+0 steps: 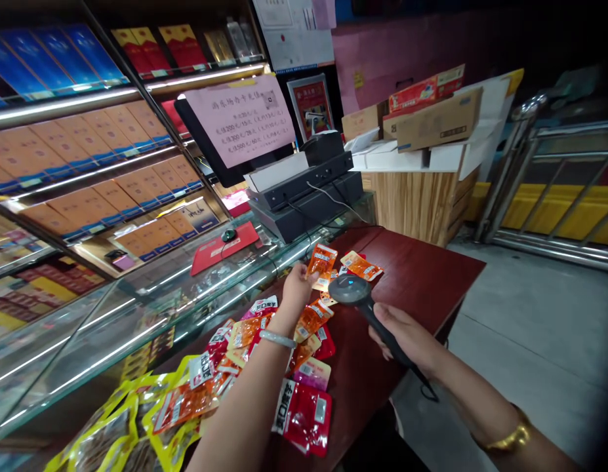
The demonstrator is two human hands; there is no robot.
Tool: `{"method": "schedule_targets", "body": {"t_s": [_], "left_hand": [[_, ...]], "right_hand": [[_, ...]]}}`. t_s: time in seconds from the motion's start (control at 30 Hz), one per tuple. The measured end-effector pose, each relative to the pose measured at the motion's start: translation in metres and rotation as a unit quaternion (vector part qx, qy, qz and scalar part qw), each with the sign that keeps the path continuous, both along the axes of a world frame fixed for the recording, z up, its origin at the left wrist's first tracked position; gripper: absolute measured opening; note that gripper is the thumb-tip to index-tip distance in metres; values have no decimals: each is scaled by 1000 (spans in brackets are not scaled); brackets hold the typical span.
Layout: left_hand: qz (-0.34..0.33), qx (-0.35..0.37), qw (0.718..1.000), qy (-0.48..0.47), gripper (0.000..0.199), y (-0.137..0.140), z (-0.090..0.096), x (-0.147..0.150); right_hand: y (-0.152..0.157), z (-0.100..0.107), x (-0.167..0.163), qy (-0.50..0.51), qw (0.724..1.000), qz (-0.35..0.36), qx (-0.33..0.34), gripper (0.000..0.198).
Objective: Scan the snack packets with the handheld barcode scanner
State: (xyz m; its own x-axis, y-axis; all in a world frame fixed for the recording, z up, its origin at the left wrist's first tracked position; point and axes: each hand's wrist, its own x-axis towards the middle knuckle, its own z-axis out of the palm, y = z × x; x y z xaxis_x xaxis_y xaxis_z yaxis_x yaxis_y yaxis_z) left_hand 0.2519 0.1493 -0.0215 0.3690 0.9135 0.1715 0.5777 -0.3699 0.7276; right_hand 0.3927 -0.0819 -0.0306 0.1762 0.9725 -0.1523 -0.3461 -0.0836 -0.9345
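My left hand pinches an orange snack packet near the far end of the dark red table. My right hand is wrapped round the handle of a black barcode scanner, its head close to the packet on the right. Another orange packet lies flat just beyond the scanner. Below my left wrist spreads a heap of orange, red and purple snack packets, with a red packet nearest me. My left forearm hides part of this heap.
Yellow-edged clear bags lie at the lower left. Along the left runs a glass counter with a red mat and a mouse. A monitor bearing a pink sign stands behind. Metal railing borders the right.
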Motion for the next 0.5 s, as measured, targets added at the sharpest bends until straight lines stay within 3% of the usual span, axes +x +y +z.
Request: {"method": "schedule_targets", "body": {"t_s": [0.1, 0.2, 0.3, 0.37, 0.43, 0.5], "left_hand": [[3, 12, 1000, 6, 10, -11, 7, -15], [18, 12, 999, 36, 18, -20, 15, -39], [21, 25, 986, 166, 24, -26, 28, -69], [38, 66, 955, 288, 27, -27, 36, -80], [49, 105, 927, 356, 32, -26, 39, -77], [31, 113, 925, 362, 39, -24, 35, -58]], "right_hand": [[-5, -2, -5, 6, 1000, 23, 7, 57], [-13, -5, -9, 23, 999, 43, 7, 55], [-20, -9, -11, 22, 998, 64, 2, 55], [-22, -12, -11, 11, 997, 80, -3, 56], [-22, -16, -10, 5, 996, 85, -9, 57], [-20, -20, -8, 6, 997, 71, -17, 58]]}}
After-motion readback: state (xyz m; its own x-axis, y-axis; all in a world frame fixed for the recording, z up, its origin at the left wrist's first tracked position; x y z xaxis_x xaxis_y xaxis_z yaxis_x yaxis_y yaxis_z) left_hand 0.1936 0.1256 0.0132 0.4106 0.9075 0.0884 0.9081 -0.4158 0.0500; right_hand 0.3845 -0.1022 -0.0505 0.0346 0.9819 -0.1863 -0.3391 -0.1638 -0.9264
